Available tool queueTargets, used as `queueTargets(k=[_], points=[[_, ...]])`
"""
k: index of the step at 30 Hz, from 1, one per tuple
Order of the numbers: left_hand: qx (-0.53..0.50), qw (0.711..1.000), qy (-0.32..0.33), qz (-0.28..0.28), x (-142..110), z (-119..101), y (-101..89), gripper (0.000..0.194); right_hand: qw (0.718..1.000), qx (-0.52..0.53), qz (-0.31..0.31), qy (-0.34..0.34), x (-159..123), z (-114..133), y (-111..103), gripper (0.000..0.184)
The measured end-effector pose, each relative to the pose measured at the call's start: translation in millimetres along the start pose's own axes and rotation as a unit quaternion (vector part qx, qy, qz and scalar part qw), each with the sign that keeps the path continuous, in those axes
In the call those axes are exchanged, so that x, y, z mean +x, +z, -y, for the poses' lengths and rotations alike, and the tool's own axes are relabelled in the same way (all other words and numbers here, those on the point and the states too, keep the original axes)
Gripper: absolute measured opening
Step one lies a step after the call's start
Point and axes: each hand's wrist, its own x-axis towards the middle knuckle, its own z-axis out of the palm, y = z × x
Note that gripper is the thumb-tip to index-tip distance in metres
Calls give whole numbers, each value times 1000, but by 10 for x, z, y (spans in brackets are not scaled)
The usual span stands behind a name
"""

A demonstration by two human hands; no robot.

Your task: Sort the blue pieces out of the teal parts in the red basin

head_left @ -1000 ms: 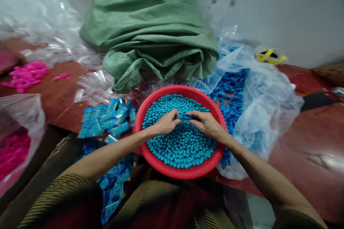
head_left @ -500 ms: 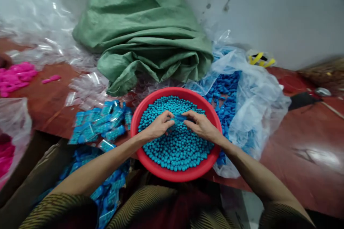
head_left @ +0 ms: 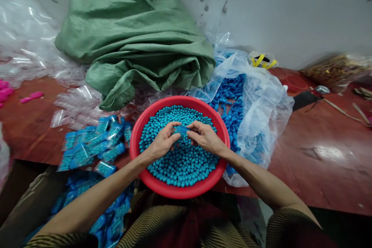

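Note:
Above a red basin (head_left: pixel 135 143) full of round turquoise beads (head_left: pixel 183 168), both hands meet at a small blue cap (head_left: pixel 182 128). My left hand (head_left: pixel 165 140) is closed, thumb and fingers pinched at the cap's left side, where a small clear container seems to be; it is mostly hidden by the fingers. My right hand (head_left: pixel 205 138) pinches the cap from the right. Clear containers with blue caps, filled with the same beads (head_left: pixel 95 143), lie heaped left of the basin.
Loose blue caps (head_left: pixel 232 97) lie in a translucent plastic bag (head_left: pixel 261 112) on the right. Behind the basin slumps a large green sack (head_left: pixel 139 35). Empty clear containers (head_left: pixel 78 104) and pink pieces (head_left: pixel 31 97) are at left. More filled containers (head_left: pixel 113 213) are piled below the table edge.
The whole view has shifted, so the scene sits further left. Both hands stay together over the beads, and the blue cap between them shows a little more clearly.

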Motion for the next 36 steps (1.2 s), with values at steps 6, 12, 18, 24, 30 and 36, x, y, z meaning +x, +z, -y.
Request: queueTargets(k=[6, 12, 18, 24, 30, 36], points=[[-29, 999, 5, -23, -68, -52, 72, 55, 995, 84, -50, -5, -11, 13, 105, 16], [-29, 999, 3, -28, -82, -61, 56, 53, 951, -169, -120, -228, -54, -53, 19, 16], [-79, 996, -34, 7, -105, -51, 16, 56, 880, -291, -62, -371, -62, -170, -44, 29], [-88, 995, -50, 11, -123, -52, 25, 54, 829, -360, -40, -426, -29, -179, -98, 29], [-61, 998, -27, -11, -111, -41, 68, 38, 840, -338, -8, -425, -37, -193, -51, 26], [59, 991, 110, -42, -84, -92, 38, 24, 966, -136, -90, -201, -11, 37, -60, 18]])
